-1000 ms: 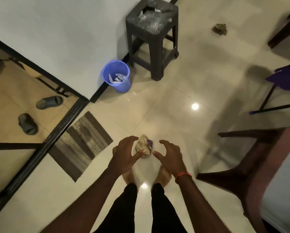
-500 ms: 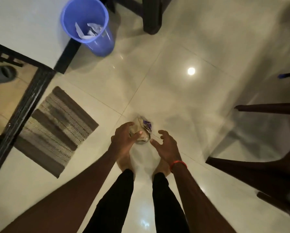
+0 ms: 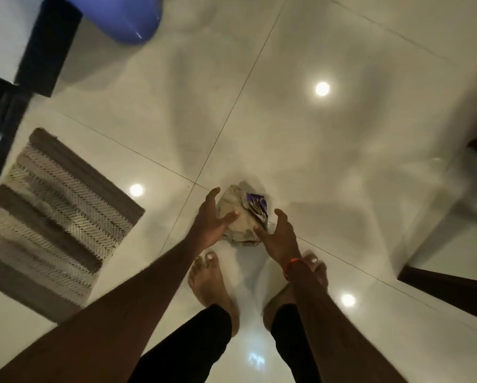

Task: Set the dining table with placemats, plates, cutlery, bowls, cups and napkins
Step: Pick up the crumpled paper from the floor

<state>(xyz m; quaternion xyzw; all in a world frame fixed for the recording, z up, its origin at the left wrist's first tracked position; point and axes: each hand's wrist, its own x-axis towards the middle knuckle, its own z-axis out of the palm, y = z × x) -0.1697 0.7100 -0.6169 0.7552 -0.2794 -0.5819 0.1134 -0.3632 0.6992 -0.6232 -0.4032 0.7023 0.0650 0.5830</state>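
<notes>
The left hand point(image 3: 209, 221) and right hand point(image 3: 280, 237) flank the crumpled wad point(image 3: 238, 217), fingers spread, neither gripping; best to cup both together beneath it; lift gently off the floor point(image 3: 328, 167).

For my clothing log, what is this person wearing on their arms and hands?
No sleeves reach into view. The right hand has a thin orange-red thread band at its wrist. The left hand wears nothing visible: no ring, no watch.

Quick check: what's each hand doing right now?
Left hand: open, thumb against the crumpled wad.
Right hand: open, fingers loosely curved beside the wad; contact unclear.
</notes>
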